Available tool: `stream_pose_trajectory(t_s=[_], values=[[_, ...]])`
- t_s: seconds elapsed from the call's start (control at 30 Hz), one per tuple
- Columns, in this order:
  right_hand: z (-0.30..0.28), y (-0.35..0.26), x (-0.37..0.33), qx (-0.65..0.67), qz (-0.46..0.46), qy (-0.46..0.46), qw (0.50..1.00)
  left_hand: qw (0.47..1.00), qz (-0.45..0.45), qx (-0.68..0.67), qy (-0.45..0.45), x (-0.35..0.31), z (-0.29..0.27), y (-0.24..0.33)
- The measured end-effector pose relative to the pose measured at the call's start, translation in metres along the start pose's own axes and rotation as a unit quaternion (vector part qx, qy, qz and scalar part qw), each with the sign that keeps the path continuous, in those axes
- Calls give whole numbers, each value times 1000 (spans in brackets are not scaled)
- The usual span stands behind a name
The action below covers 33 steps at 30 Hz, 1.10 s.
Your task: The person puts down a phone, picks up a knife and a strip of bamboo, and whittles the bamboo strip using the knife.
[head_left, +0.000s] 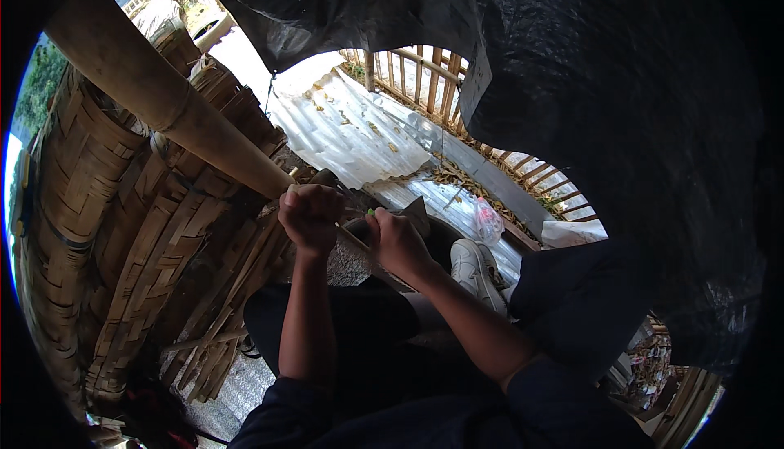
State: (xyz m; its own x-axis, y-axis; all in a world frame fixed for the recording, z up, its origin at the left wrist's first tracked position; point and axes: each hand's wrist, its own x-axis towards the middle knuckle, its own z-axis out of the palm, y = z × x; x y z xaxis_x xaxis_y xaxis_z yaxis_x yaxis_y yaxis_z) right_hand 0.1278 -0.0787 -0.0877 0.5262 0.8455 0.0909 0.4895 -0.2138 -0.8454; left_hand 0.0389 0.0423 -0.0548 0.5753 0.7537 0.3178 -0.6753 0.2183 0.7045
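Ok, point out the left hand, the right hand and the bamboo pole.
Left hand (pixel 311 217): head view, on the middle of the fist.
Right hand (pixel 397 241): head view, on the middle of the hand.
Bamboo pole (pixel 175 112): head view, midway along its visible length.

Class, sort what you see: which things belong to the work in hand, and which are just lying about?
Work in hand:
small green thing, at the fingers of the right hand
the closed left hand, contents hidden

Apparently just lying about:
woven bamboo rolls
corrugated sheet
plastic bag
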Motion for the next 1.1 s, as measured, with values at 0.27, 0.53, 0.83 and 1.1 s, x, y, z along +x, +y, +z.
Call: stream_pose_trajectory(t_s=[0.27, 0.53, 0.83, 1.1], values=[[16, 65, -3, -64, 28, -10, 998, 1000, -1, 0, -28, 0, 5, 2], [12, -7, -3, 34, -16, 15, 999, 998, 16, 37, 57, 1, 14, 4], [12, 7, 1, -6, 6, -8, 1000, 999, 14, 18, 49, 1, 2, 11], [28, 97, -8, -66, 37, 7, 997, 1000, 7, 8, 29, 8, 11, 5]])
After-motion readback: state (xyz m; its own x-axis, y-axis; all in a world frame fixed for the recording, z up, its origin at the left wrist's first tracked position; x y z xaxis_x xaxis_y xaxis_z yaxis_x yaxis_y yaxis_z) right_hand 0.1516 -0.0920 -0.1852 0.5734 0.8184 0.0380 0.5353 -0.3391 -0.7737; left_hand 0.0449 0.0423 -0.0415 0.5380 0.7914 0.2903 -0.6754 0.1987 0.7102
